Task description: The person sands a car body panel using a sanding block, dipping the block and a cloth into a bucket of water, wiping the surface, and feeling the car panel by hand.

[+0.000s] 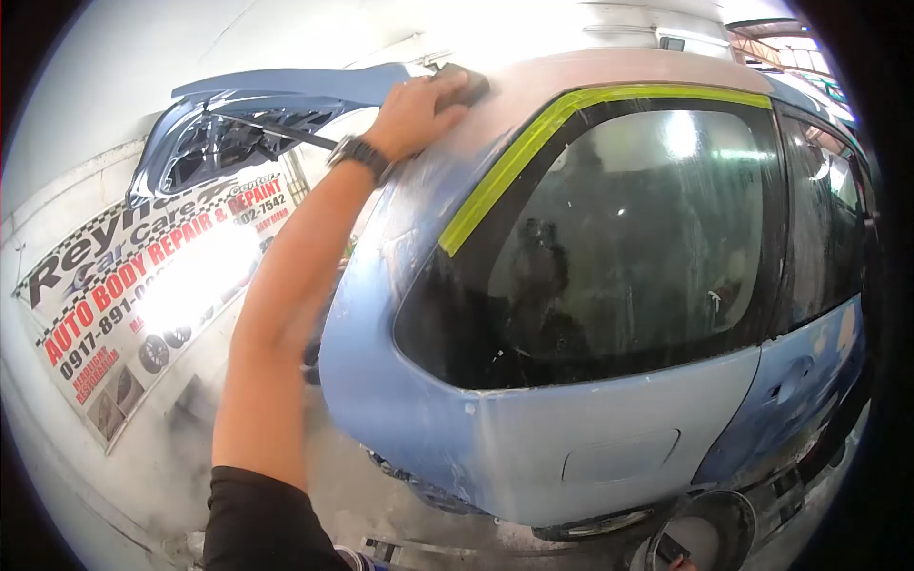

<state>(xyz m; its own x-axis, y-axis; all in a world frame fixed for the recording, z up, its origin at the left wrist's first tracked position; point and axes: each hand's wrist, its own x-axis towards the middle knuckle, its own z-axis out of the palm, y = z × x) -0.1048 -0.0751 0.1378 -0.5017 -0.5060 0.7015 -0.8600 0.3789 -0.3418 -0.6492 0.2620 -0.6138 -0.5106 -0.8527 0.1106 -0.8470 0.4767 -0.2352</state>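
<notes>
My left hand [419, 109], with a dark watch on the wrist, reaches up to the rear roof corner of the car [400, 285]. Its fingers are closed over a dark grey sanding block [464, 86] that lies against the dull, sanded paint. Yellow-green masking tape [514, 157] runs along the top and rear edge of the side window [628, 238]. At the bottom edge, only the fingertips of my right hand [681, 564] show, at a small dark block [673, 549] over a round tub [738, 523]. Most of that hand is out of frame.
The raised tailgate [286, 90] juts out left of the car, held by a dark strut [286, 131]. A printed banner [143, 295] hangs on the wall behind. The rear door [809, 381] has patchy blue and grey paint.
</notes>
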